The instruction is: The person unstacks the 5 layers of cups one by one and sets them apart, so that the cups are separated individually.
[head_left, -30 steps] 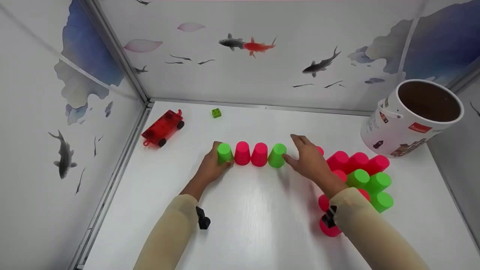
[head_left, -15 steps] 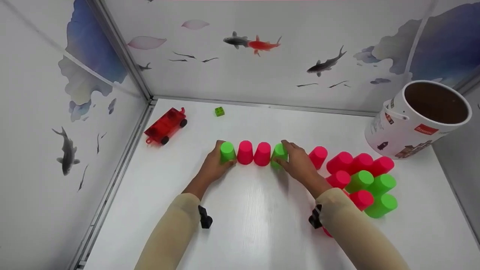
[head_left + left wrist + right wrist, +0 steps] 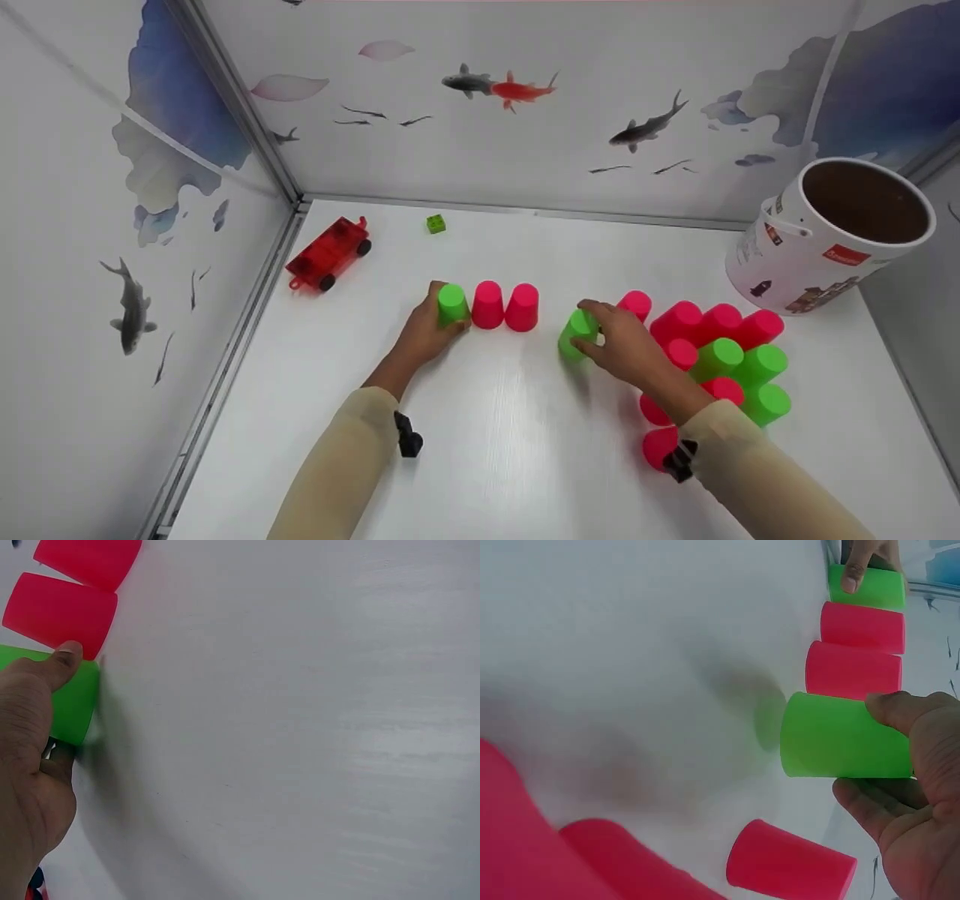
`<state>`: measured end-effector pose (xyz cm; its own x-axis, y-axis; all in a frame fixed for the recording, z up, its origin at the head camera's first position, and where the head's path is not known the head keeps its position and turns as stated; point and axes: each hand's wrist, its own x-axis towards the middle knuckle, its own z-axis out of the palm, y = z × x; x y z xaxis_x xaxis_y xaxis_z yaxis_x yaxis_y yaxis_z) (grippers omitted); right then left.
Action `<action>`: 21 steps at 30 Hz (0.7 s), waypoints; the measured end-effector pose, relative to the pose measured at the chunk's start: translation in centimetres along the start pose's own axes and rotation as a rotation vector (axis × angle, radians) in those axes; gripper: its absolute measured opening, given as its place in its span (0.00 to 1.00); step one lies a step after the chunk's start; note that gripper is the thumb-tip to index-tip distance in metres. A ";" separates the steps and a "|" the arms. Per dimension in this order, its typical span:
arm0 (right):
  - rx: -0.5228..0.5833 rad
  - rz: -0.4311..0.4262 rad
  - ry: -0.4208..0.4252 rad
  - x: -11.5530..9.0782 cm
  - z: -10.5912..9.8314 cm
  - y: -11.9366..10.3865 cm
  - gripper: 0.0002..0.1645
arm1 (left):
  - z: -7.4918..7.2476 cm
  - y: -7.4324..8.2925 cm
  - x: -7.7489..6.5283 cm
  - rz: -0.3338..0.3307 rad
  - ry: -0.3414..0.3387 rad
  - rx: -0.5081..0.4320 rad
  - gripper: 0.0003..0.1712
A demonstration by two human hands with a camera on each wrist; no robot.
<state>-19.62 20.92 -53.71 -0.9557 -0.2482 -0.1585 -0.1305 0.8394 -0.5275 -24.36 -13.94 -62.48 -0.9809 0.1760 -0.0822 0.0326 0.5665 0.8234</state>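
Note:
In the head view my left hand (image 3: 421, 336) grips an upside-down green cup (image 3: 451, 301), thumb on its near side. Close beside it stand two upside-down pink-red cups (image 3: 488, 306) in a row. My right hand (image 3: 628, 346) holds another green cup (image 3: 576, 336) between thumb and fingers, to the right of the row and nearer to me. A greenish reflection and shadow lie apart from this cup's rim (image 3: 789, 736) in the right wrist view, so it seems slightly off the table. In the left wrist view, the left thumb (image 3: 66, 660) lies across the green cup.
Several red and green cups (image 3: 718, 358) stand grouped at the right, partly behind my right forearm. A white bucket (image 3: 780, 262) is at the back right. A red toy wagon (image 3: 330, 253) and a small green block (image 3: 436, 224) lie toward the back wall.
My right hand closed on the green cup at the row's right end, then drew it right and toward me, away from the red cups. The left hand stayed on its cup.

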 end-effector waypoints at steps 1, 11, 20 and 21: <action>-0.011 0.003 -0.007 -0.6 -0.2 0.3 0.50 | 0.0 0.0 0.0 -0.002 0.001 -0.001 0.36; -0.068 0.032 -0.061 -3.8 -2.6 3.0 0.42 | 0.1 0.2 0.0 -0.021 0.003 -0.008 0.36; -0.084 0.102 -0.126 -3.4 -3.5 3.4 0.42 | 0.1 0.4 -0.1 -0.026 0.011 -0.010 0.36; -0.095 0.116 -0.139 -3.3 -3.5 3.4 0.42 | 0.1 0.4 -0.1 -0.027 0.011 -0.010 0.36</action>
<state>-17.88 26.31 -52.03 -0.9208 -0.2062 -0.3311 -0.0521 0.9063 -0.4194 -24.26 -13.62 -62.21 -0.9835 0.1517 -0.0984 0.0041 0.5627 0.8267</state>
